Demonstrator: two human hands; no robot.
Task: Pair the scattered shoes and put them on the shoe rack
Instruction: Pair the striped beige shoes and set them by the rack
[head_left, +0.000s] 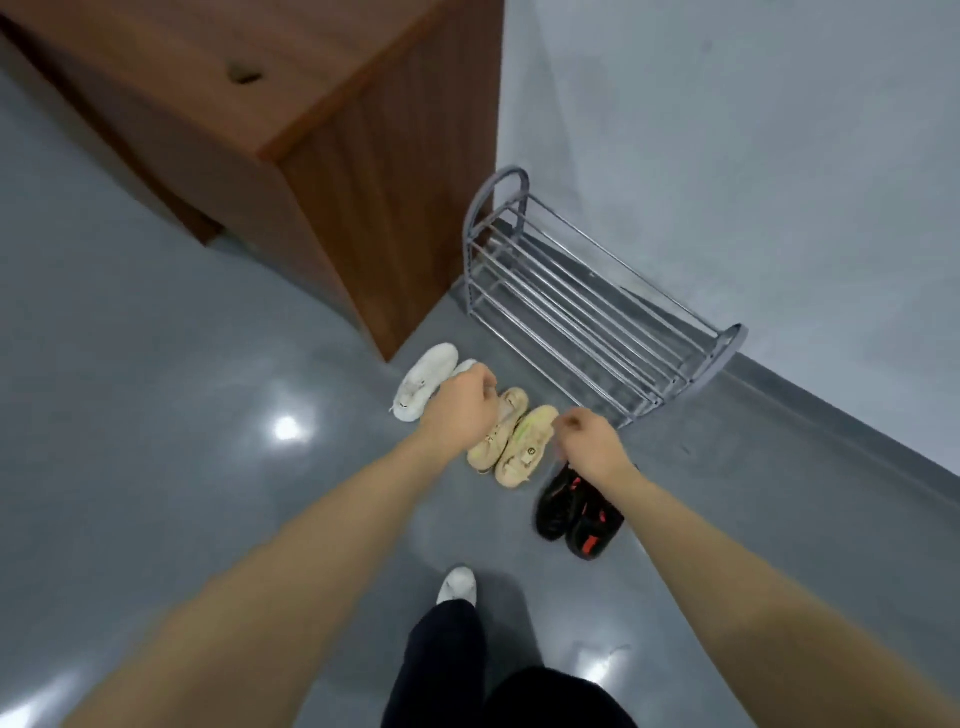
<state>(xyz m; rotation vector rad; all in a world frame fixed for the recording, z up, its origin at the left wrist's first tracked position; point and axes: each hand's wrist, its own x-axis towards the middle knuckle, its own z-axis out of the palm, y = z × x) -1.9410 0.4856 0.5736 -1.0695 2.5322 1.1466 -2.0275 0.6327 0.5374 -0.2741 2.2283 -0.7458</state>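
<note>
The right hand (592, 441), its grip curled on nothing visible, hangs above the black sneakers (579, 512), their long axes pointing toward one o'clock at the shoe rack (587, 306); the left hand (462, 402) likewise.

Open floor (156, 415) fronts shoe rack (587, 306) (cabinet (332, 171) left).

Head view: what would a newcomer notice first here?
Two bare forearms reach down over three pairs of shoes lined up on the grey floor: white pair, beige pair, black-and-red pair. Behind them, the metal shoe rack stands against the wall beside a wooden cabinet, with no shoes on it.
</note>
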